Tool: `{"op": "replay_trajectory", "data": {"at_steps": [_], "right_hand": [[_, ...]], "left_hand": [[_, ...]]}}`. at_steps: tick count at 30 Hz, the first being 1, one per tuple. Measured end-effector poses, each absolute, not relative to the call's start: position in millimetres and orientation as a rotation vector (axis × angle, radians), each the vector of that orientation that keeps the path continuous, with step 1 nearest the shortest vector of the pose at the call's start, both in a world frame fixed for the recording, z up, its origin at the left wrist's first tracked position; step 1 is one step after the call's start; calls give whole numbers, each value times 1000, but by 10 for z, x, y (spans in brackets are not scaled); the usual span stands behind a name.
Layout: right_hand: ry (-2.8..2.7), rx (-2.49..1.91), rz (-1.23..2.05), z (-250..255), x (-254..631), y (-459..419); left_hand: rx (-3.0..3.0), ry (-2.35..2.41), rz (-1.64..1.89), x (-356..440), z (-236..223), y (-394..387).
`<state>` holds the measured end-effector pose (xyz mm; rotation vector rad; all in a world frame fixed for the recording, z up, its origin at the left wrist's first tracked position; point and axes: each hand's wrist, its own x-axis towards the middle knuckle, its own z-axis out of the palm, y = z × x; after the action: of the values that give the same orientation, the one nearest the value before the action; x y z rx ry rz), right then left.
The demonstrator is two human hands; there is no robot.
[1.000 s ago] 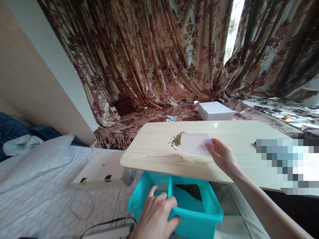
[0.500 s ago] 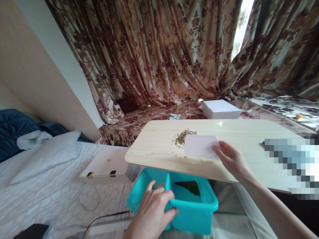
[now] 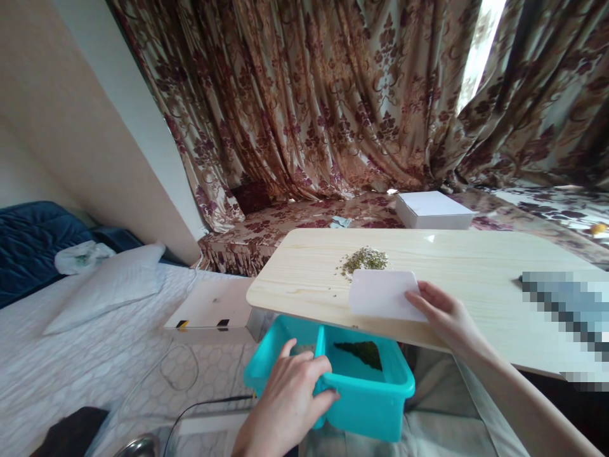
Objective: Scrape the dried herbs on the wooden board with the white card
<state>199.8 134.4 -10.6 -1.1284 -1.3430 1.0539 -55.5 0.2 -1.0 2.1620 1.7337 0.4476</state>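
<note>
My right hand (image 3: 440, 309) pinches the right end of a thin white plastic sheet (image 3: 383, 294), tilted over the near edge of the light wooden table (image 3: 295, 271). Just beyond the sheet lies a loose heap of small green beans mixed with white grains (image 3: 365, 260). My left hand (image 3: 295, 390) grips the near rim of a turquoise two-compartment bin (image 3: 366, 393), by its divider. Green beans (image 3: 364, 354) lie in the bin's right compartment. Some pale grains (image 3: 303, 348) show in the left one, partly hidden by my fingers. The bin sits under the table's front edge.
A white box (image 3: 434, 211) stands behind the table on a patterned cover. On the table's right is a blurred-out object (image 3: 566, 301). To the left are a bed with a pillow (image 3: 111, 285), a low white box (image 3: 209, 311) and cables (image 3: 204, 406).
My right hand has drawn the white sheet toward me, away from the heap and onto the table's near edge. My left hand keeps its grip on the bin. The view has shifted left.
</note>
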Motion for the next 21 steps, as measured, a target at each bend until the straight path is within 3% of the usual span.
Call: {"op": "replay_trajectory", "data": {"at_steps": [15,21], "right_hand": [[-1469,-1139,920,-220,1323,1790],[-1515,-1046,1093,-196,1376,1599]], "left_hand": [[2082,1854,398,-889,-25,-39],[2087,1844,416,-868,2,-45]]}}
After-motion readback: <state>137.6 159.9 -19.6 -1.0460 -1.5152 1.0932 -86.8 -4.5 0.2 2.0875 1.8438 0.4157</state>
